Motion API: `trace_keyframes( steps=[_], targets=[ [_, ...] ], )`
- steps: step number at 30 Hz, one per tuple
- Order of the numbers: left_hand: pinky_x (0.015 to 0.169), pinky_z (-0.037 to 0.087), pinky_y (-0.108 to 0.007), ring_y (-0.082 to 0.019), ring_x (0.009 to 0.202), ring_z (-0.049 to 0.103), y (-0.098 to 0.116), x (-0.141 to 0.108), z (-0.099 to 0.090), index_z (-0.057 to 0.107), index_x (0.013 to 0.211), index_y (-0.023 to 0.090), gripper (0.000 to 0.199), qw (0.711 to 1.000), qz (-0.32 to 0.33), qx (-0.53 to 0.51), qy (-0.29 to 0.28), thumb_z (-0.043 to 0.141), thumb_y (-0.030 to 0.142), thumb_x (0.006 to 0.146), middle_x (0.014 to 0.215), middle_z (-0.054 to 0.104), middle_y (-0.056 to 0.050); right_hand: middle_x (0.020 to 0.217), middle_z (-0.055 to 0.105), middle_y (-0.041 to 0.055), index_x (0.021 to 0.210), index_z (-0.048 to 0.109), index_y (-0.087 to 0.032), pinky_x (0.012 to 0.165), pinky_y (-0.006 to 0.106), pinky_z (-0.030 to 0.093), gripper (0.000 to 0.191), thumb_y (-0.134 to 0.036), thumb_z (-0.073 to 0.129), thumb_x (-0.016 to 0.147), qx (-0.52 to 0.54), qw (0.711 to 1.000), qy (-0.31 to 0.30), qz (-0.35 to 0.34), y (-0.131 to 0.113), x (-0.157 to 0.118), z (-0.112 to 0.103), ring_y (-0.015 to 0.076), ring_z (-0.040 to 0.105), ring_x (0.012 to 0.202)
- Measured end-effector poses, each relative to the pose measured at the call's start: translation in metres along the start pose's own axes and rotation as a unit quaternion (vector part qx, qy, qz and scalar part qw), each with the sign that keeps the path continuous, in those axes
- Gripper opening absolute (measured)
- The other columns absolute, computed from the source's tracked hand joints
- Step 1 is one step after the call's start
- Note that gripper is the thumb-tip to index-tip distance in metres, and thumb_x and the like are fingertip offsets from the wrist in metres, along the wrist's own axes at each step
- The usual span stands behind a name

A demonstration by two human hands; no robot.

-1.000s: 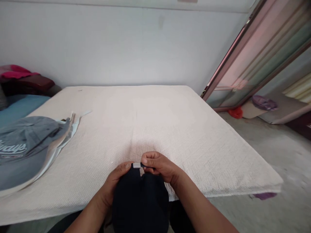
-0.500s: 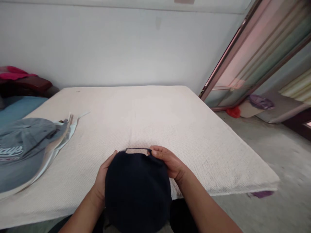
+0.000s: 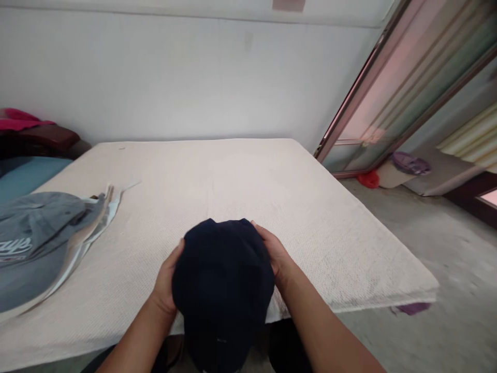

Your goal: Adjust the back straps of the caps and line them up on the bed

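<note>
A dark navy cap (image 3: 223,274) is held between my two hands at the near edge of the table, its crown facing up and its brim toward me. My left hand (image 3: 166,280) grips the cap's left side, the thumb showing along its edge. On the opposite side my right hand (image 3: 274,254) clasps the cap; most of its fingers are hidden beneath or behind the fabric. Off to the left lies a grey cap (image 3: 42,223) with white lettering, resting on what looks like a stack of other caps or brims.
A cream textured cloth (image 3: 240,176) covers the table, which meets a white wall (image 3: 163,77). At the back left sit a blue surface (image 3: 31,173) and a pink cloth (image 3: 23,119). On the floor to the right stands a bin with a purple liner (image 3: 411,163), beside a red bag (image 3: 368,178).
The navy cap has tipped so its top and brim show and the back strap opening is no longer visible. My right hand has shifted down around its side. The view has moved slightly.
</note>
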State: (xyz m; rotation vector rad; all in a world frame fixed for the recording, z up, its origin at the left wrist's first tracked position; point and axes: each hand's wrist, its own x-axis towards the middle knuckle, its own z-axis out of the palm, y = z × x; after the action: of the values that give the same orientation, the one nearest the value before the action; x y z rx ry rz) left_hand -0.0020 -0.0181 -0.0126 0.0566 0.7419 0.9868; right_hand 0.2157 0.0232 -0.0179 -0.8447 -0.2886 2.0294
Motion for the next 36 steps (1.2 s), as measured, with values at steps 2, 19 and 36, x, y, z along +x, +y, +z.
trace_keyframes(
  steps=[2, 19, 36],
  targets=[
    [0.087, 0.050, -0.037, -0.022, 0.084, 0.069, 0.018, 0.007, 0.000, 0.071, 0.098, 0.017, 0.043, 0.993, 0.096, -0.046, 0.048, 0.032, 0.034, 0.093, 0.073, 0.074, -0.008, 0.069, 0.067, 0.0040, 0.077, 0.064, -0.015, 0.068, 0.029, 0.047, 0.025, -0.039, 0.060, 0.081, 0.003, 1.000, -0.027, 0.012, 0.003, 0.002, 0.001, 0.0158, 0.061, 0.066],
    [0.088, 0.052, -0.035, -0.021, 0.093, 0.068, 0.065, 0.035, -0.037, 0.048, 0.134, 0.025, 0.042, 0.934, 0.306, -0.130, -0.132, 0.037, 0.032, 0.094, 0.107, 0.071, -0.007, 0.065, 0.052, -0.0041, 0.089, 0.058, -0.013, 0.039, 0.013, 0.026, 0.020, -0.023, 0.069, 0.076, -0.033, 0.990, -0.138, -0.007, 0.027, -0.007, 0.002, 0.0016, 0.044, 0.044],
    [0.064, 0.060, -0.031, -0.020, 0.078, 0.067, 0.016, 0.055, 0.014, 0.061, 0.096, 0.006, 0.025, 0.990, 0.126, -0.048, 0.028, 0.042, 0.021, 0.090, 0.091, 0.066, -0.016, 0.056, 0.034, -0.0088, 0.066, 0.043, -0.017, 0.042, 0.015, 0.031, 0.031, -0.020, 0.074, 0.067, -0.045, 0.943, 0.052, -0.325, -0.111, 0.019, -0.059, 0.0027, 0.030, 0.043]
  ],
)
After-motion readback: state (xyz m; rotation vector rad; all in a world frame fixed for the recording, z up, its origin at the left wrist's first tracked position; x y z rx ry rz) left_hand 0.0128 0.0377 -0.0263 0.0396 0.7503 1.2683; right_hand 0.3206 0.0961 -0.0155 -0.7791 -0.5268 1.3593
